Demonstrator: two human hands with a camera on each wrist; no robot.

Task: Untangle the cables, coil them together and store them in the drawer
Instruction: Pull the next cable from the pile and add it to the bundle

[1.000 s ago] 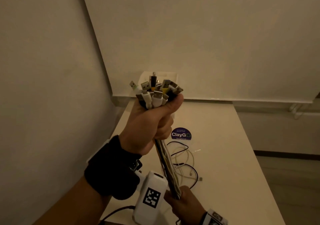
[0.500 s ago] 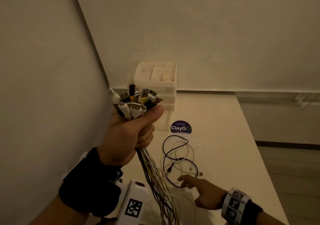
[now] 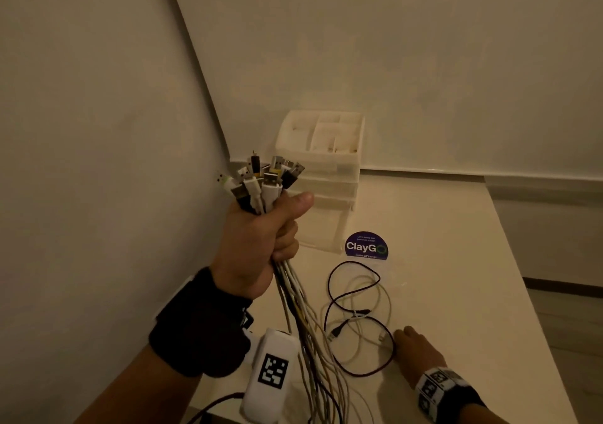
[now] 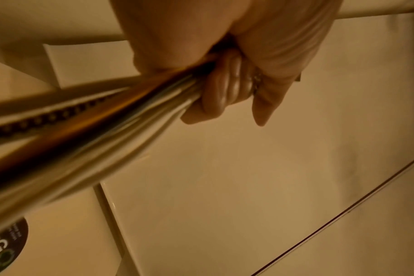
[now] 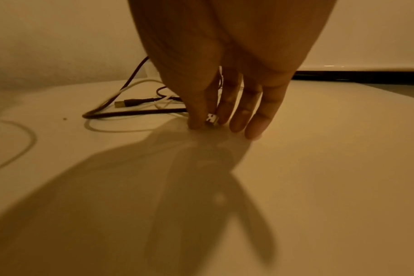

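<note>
Cables already gathered hang as a bundle from the left hand, whose fingers are curled tight around them just below the plugs. Held high like this, with the connector ends level, the strands drop straight and can be coiled as one. Near right of the bundle, two loose cables, one dark and one white, lie looped over each other on the tabletop. The right hand reaches down to them; the right wrist view shows its fingertips pinching a white USB plug against the surface, probably to lift that cable into the bundle. Farther back, against the wall, stands a translucent drawer unit. Its drawers look closed, and I cannot tell their contents. A round ClayGo sticker lies in front of it.
</note>
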